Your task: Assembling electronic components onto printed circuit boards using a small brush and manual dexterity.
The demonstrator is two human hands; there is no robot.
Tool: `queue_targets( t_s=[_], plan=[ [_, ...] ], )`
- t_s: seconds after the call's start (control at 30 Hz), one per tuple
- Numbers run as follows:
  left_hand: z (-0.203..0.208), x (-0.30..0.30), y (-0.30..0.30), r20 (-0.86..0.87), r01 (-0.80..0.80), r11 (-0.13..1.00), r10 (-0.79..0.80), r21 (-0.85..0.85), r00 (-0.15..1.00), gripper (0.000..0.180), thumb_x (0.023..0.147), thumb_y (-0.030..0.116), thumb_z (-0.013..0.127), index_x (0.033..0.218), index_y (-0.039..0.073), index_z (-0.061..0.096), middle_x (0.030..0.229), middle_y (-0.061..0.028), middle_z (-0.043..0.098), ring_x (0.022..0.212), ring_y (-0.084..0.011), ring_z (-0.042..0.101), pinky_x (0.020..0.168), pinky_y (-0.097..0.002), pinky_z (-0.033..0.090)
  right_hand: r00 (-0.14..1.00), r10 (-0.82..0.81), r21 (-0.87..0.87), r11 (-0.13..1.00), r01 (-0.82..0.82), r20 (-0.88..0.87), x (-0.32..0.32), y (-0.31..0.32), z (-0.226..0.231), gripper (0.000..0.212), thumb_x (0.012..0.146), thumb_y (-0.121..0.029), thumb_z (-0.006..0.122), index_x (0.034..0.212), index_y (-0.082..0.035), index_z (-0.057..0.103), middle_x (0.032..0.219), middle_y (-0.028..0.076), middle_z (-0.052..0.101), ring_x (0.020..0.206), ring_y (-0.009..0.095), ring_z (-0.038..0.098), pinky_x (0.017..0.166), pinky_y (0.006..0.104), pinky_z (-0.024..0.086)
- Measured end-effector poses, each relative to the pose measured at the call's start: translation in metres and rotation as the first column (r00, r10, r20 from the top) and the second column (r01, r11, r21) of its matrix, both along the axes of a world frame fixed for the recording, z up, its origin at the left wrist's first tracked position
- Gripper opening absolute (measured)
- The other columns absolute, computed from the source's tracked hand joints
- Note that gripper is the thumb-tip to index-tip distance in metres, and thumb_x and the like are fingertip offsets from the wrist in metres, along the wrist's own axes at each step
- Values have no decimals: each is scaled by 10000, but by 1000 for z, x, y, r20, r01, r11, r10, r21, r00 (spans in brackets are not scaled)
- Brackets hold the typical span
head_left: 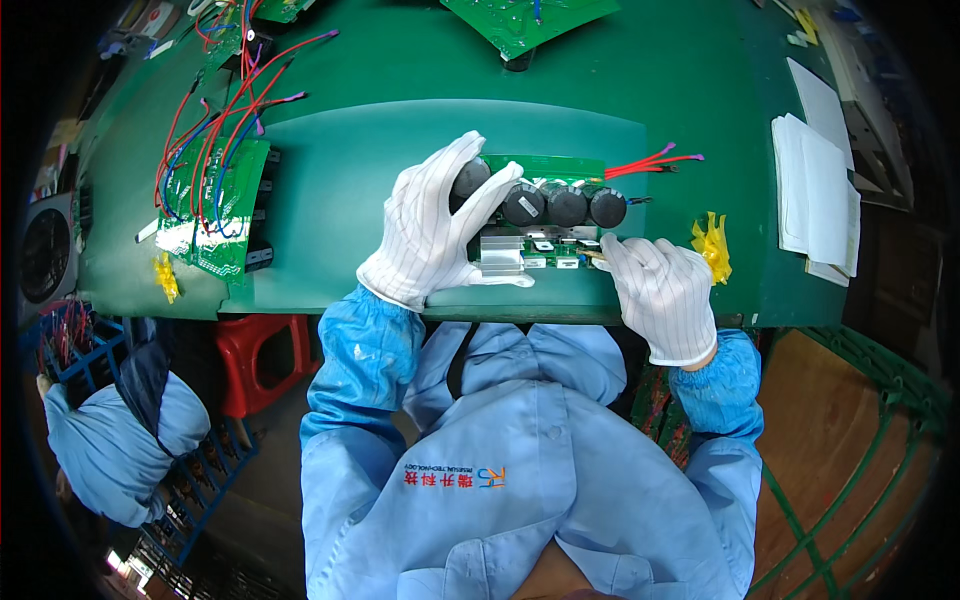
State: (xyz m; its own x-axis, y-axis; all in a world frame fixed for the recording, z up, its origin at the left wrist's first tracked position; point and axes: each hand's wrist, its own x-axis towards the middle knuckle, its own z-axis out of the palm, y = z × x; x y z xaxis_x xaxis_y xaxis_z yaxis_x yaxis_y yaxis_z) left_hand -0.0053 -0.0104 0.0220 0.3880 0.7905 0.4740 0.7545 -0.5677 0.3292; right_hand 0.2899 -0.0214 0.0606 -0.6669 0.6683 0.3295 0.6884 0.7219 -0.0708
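A green circuit board (560, 166) lies on the mat in front of me, with a row of black round capacitors (567, 206) across it. Along its near side are a silver heat sink (502, 254) and several small parts. My left hand (425, 220), in a white striped glove, grips the board's left end, its fingers around the leftmost capacitor and its thumb below the heat sink. At the near right corner, my gloved right hand (660, 290) is closed in a pinch against the board. Whatever sits between those fingertips is too small to make out.
Red wires (655, 162) stick out from the board's right end. Another board (215, 205) with red and blue wires stands at left; a further board (530, 22) is at the far edge. Yellow tape (711, 248) and white papers (815, 190) lie right. A red stool (262, 360) stands below left.
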Motion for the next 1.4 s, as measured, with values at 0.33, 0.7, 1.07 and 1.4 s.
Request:
queue_targets(
  t_s=[0.33, 0.7, 1.07, 1.4],
  plan=[
    [0, 0, -1, -5, -2, 1000, 2, 0, 1000, 922, 666, 703, 823, 1429, 217, 646, 1483, -191, 503, 1330, -366, 543, 1046, -483, 455, 996, -4, -37, 999, 8, 86, 7, 1, 8, 320, 800, -126, 752, 1115, -92, 702, 865, 20, 596, 688, 207, 601, 576, 368, 468],
    [-4, -4, -2, -127, 20, 999, -15, 36, 992, 963, 582, 661, 865, 1402, 194, 671, 1484, -229, 509, 1322, -391, 552, 1048, -494, 453, 968, 39, -16, 999, -36, 248, -8, 7, 24, 77, 844, -113, 699, 827, -75, 634, 705, 23, 503, 607, 174, 536, 510, 346, 410],
    [-4, 0, -3, -34, 12, 997, -10, 75, 999, 913, 635, 618, 835, 1420, 186, 657, 1488, -212, 504, 1339, -382, 537, 1061, -485, 445, 894, -191, 139, 979, 146, 405, -29, -32, 38, 112, 802, -119, 679, 895, -59, 659, 722, 38, 474, 622, 178, 521, 510, 328, 411],
    [-3, 1, -4, -7, 9, 996, -8, 87, 1000, 912, 579, 477, 880, 1418, 195, 660, 1474, -182, 511, 1349, -364, 534, 1062, -476, 456, 900, -230, 174, 969, 176, 369, -32, -30, 25, 95, 801, -110, 681, 883, -70, 656, 713, 21, 456, 608, 152, 513, 489, 318, 413]
  ],
)
